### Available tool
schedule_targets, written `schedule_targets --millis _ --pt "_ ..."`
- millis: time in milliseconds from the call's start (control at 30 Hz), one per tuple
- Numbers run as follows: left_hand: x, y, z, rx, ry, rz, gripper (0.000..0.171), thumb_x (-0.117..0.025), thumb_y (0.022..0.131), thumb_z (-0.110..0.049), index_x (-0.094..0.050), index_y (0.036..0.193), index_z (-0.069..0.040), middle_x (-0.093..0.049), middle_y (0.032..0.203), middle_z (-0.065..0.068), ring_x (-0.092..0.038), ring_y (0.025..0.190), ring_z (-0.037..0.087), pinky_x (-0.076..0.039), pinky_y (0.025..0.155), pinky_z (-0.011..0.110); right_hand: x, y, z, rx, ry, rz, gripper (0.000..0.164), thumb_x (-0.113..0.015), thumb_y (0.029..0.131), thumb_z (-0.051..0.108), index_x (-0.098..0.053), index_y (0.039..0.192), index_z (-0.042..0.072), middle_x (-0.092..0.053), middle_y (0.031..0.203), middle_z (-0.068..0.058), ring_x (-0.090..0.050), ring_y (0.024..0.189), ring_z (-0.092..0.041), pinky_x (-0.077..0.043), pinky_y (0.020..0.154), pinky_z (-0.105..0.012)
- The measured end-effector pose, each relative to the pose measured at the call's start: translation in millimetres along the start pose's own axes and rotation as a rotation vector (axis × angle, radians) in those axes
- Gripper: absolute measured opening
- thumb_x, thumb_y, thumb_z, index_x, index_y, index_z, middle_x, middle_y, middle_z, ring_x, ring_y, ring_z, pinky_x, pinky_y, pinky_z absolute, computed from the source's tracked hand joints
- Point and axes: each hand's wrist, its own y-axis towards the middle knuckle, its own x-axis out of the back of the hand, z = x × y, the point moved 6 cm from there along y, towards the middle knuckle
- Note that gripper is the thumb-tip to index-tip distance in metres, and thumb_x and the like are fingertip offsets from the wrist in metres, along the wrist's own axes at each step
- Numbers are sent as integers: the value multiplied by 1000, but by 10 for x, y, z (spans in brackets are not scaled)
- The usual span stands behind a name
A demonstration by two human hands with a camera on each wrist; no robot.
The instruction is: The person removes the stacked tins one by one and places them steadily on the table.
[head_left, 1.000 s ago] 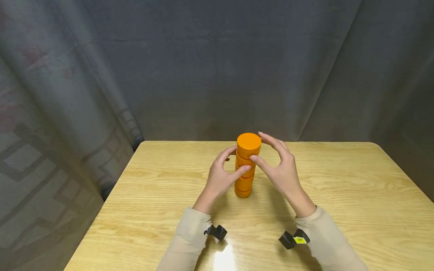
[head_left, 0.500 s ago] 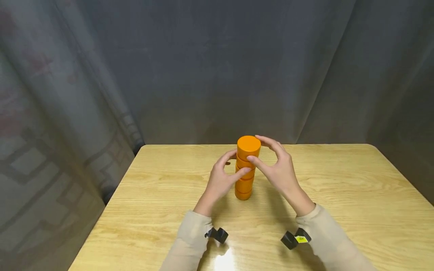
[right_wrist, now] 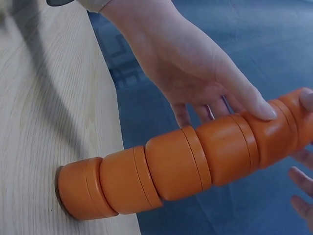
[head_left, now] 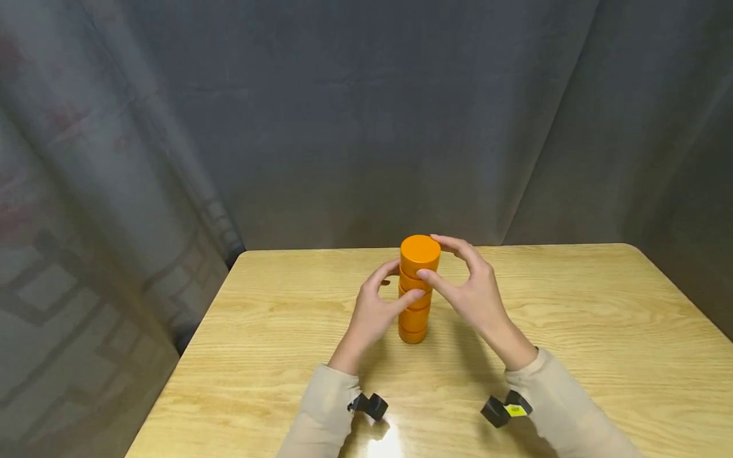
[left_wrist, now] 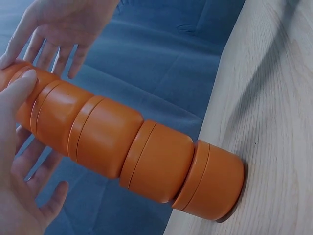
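Note:
A tall stack of several round orange lidded jars (head_left: 413, 320) stands upright on the wooden table, its lids facing up. Around its upper part my left hand (head_left: 375, 312) curves from the left, thumb across the front of the second jar from the top (right_wrist: 275, 132). Higher up, the fingers and thumb of my right hand (head_left: 475, 286) hold the top jar (head_left: 420, 254) from the right. Both wrist views show the jars slightly offset from one another. The lowest jar (left_wrist: 215, 181) rests on the tabletop. The farthest fingertips are partly hidden behind the stack.
The light wooden table (head_left: 258, 356) reaches back to a dark grey curtain (head_left: 366, 127). A patterned curtain (head_left: 86, 254) hangs along the left side. Black wrist devices sit on both beige sleeves (head_left: 558, 407).
My right fingers and thumb have drawn slightly closer around the top jar. The left hand keeps its place on the stack. The whole head view has shifted a little, with the scene lower in it.

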Motion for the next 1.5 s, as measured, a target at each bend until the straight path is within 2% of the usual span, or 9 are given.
schedule_targets --millis 333,667,967,1233,1500 --pt "52 10 -34 -1 26 -37 57 -79 86 -36 -58 137 -26 -60 123 -7 -52 118 13 -31 108 56 29 63 47 15 6 -28 54 -81 81 5 -61 131 9 -62 129 -6 -53 120 -24 -36 102 -51" --pt "52 -16 -5 -19 30 -39 55 -80 86 -31 -59 136 -25 -62 122 -8 -53 117 11 -33 107 52 100 46 8 22 -14 -49 56 -80 82 3 -60 133 10 -63 128 -3 -52 114 -11 -36 99 -34" --pt "37 -25 -32 -1 14 -26 59 -80 85 -18 -57 139 -20 -61 128 -2 -52 120 18 -36 105 49 193 40 -30 11 -23 -84 57 -81 81 3 -59 133 9 -62 128 -4 -52 113 -11 -35 98 -29" --pt "57 -27 -41 -26 44 -33 56 -80 85 -29 -58 136 -25 -61 122 -8 -53 116 10 -34 107 50 257 79 -91 18 -26 -100 58 -80 80 0 -58 133 6 -63 125 -7 -51 108 -6 -35 95 -26" --pt "56 8 -36 -63 68 -38 56 -80 86 -31 -58 137 -24 -62 123 -9 -53 115 11 -41 98 44 319 112 -210 -2 9 -123 60 -79 80 -4 -56 135 6 -61 118 -1 -53 105 -4 -35 92 -24"
